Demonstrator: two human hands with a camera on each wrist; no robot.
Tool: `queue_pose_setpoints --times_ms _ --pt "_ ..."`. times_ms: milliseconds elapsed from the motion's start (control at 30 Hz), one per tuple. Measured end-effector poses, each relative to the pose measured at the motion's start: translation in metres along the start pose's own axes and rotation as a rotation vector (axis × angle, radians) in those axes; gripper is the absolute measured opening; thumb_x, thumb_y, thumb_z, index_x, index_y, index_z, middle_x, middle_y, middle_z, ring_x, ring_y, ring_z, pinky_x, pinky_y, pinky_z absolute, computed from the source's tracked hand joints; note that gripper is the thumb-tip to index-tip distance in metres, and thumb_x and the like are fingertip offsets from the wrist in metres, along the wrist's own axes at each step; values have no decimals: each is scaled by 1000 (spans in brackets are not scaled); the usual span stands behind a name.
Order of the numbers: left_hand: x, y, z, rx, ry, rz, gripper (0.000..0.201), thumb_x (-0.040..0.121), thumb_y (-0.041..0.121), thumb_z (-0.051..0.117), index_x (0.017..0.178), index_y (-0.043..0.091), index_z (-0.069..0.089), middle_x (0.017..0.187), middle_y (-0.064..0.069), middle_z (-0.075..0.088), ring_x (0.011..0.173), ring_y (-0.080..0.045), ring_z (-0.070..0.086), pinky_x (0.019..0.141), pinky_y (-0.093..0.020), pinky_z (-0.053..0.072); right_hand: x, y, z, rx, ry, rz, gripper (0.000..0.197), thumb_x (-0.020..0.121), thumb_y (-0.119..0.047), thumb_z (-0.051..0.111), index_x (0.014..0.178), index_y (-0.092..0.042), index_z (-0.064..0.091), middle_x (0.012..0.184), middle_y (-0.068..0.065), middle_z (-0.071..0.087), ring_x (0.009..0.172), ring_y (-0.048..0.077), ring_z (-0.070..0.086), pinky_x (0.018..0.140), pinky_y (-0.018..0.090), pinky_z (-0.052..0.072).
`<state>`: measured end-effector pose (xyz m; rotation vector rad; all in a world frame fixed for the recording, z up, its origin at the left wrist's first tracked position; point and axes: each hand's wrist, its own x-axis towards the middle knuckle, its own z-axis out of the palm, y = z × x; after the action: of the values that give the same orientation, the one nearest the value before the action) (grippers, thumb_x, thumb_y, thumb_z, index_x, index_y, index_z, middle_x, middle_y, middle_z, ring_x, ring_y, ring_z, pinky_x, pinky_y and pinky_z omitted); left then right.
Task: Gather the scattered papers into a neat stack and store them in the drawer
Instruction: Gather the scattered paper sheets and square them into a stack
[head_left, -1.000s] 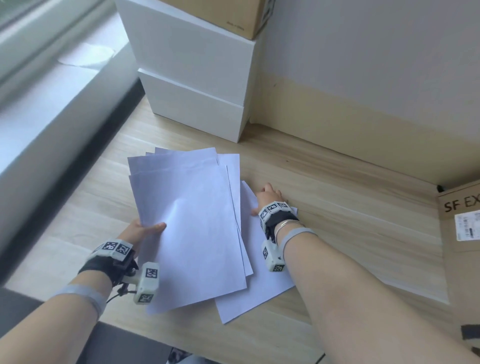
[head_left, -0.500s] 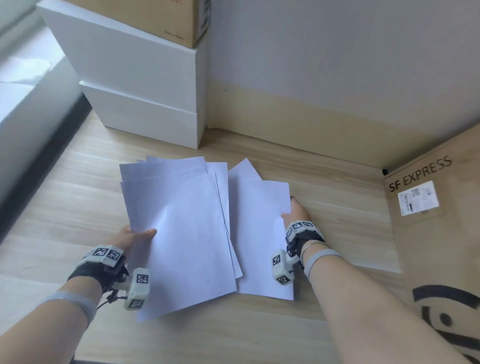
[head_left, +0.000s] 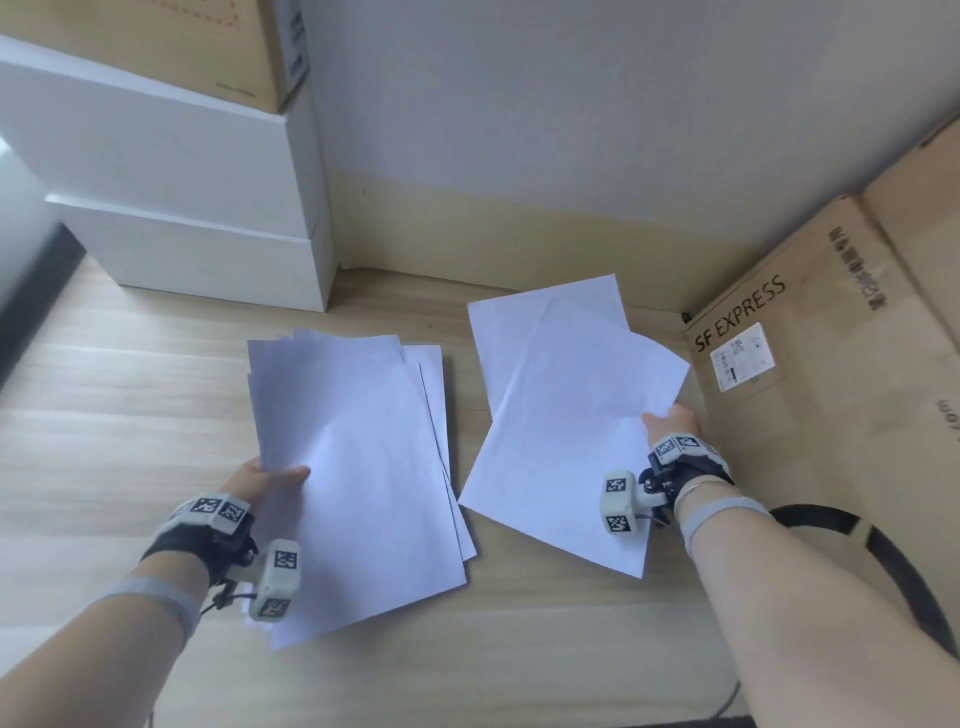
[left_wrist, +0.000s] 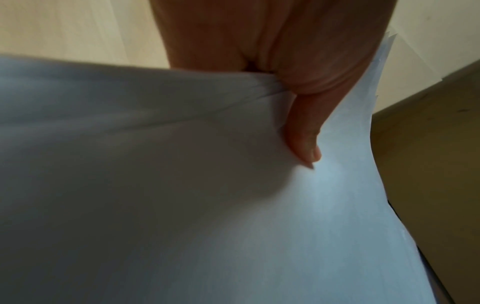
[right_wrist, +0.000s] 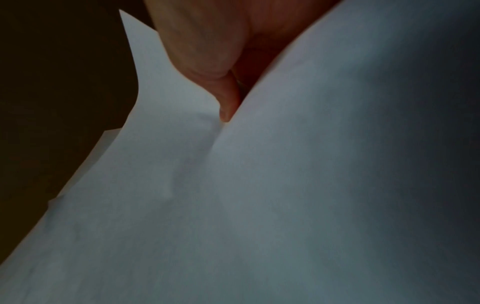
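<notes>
My left hand (head_left: 270, 475) grips a loose bundle of several white papers (head_left: 358, 467) by its left edge, thumb on top; the sheets are fanned and uneven. In the left wrist view the thumb (left_wrist: 303, 142) presses into the papers (left_wrist: 182, 205). My right hand (head_left: 670, 423) pinches two white sheets (head_left: 566, 415) at their right edge, lifted off the wooden desk (head_left: 130, 395) and apart from the left bundle. The right wrist view shows the thumb (right_wrist: 228, 107) between the two sheets (right_wrist: 311, 185). No drawer is seen open.
White stacked boxes (head_left: 171, 197) stand at the back left with a cardboard box (head_left: 218, 47) on top. An SF Express carton (head_left: 810, 395) stands close on the right, beside my right hand. A wall closes off the back.
My right hand has picked up the two sheets and carried them right, away from the left bundle. The view has swung right. The left hand keeps its grip.
</notes>
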<state>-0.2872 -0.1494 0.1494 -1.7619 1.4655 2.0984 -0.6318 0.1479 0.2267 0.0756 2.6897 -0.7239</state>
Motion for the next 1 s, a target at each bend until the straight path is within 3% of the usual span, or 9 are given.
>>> queue_pose_setpoints --times_ms 133,267,367,500,600,667,767,833,1000 --pt "2 -4 7 50 -9 -42 8 84 2 63 90 0 58 80 -19 59 74 -32 56 89 -53 43 -2 0 1 16 -82 29 28 92 -4 49 114 12 56 118 28 61 88 29 54 74 29 35" --pt "0 -6 20 51 -21 -63 8 84 3 63 90 0 58 82 -19 60 76 -33 57 92 -54 43 -20 -6 34 -6 -207 -31 29 91 -1 49 115 12 57 119 27 61 100 32 60 75 28 38" --pt "-3 -6 27 63 -29 -67 18 84 5 64 99 -4 59 91 -21 61 90 -38 58 98 -55 42 -35 -10 66 -46 -311 -57 30 91 -5 48 117 7 57 122 24 61 108 36 60 89 37 46" --pt "2 -11 32 96 -23 -69 38 79 11 71 111 -6 61 108 -26 63 102 -43 60 99 -60 42 -54 -20 97 -205 -422 -100 33 95 -12 44 123 3 54 126 20 59 113 36 57 92 34 45" --pt "2 -13 37 146 -25 -53 41 67 22 79 100 2 66 103 -24 67 98 -41 64 97 -55 47 -63 -29 113 -286 -469 -160 30 97 -15 39 114 4 56 119 22 60 116 35 55 89 33 43" --pt "-4 -10 43 163 -23 -28 34 66 26 77 93 7 67 93 -19 68 89 -34 65 94 -49 50 -65 -34 120 -362 -472 -212 30 99 -18 35 101 2 58 107 21 61 116 35 54 85 32 42" --pt "-4 -10 46 174 -3 -10 28 81 21 68 104 6 63 87 -13 67 86 -31 63 93 -44 50 -60 -39 117 -428 -384 -316 34 99 -19 38 122 -1 56 129 21 51 117 32 52 92 31 41" --pt "-2 -10 45 218 15 -2 34 83 23 66 111 5 62 98 -15 66 93 -33 62 96 -44 49 -49 -44 111 -429 -336 -358 32 96 -11 38 118 3 57 129 22 49 106 30 54 85 30 42" --pt "2 -9 44 266 46 22 44 84 23 66 120 0 58 120 -23 63 110 -38 60 98 -43 46 -37 -66 104 -339 -245 -513 23 93 -10 46 102 5 60 109 20 59 102 32 55 82 34 41"
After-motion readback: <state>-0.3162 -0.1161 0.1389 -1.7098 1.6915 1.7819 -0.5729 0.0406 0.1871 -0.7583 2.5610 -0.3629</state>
